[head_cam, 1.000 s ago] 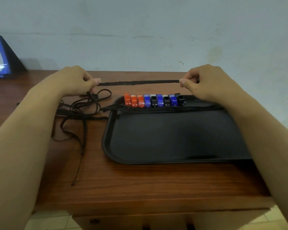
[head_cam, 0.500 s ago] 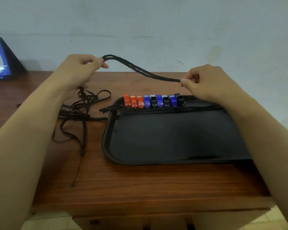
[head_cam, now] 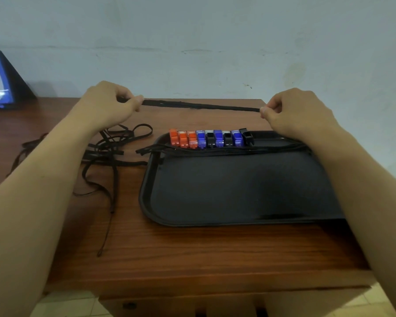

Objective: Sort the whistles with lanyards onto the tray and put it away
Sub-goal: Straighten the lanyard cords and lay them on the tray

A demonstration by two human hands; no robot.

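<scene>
Brown wooden table (head_cam: 192,252), pale wall (head_cam: 215,30)

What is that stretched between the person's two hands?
In the head view, a black lanyard runs taut from the left hand to the right hand, each pinching one end above the wooden table.

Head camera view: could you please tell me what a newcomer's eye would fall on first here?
Probably the black lanyard stretched taut above the wooden table, pinched at its ends by the left hand and the right hand. Next comes the row of orange, blue and black whistles lined up along the far edge of the black tray. A tangle of loose lanyards lies on the table left of the tray.
</scene>
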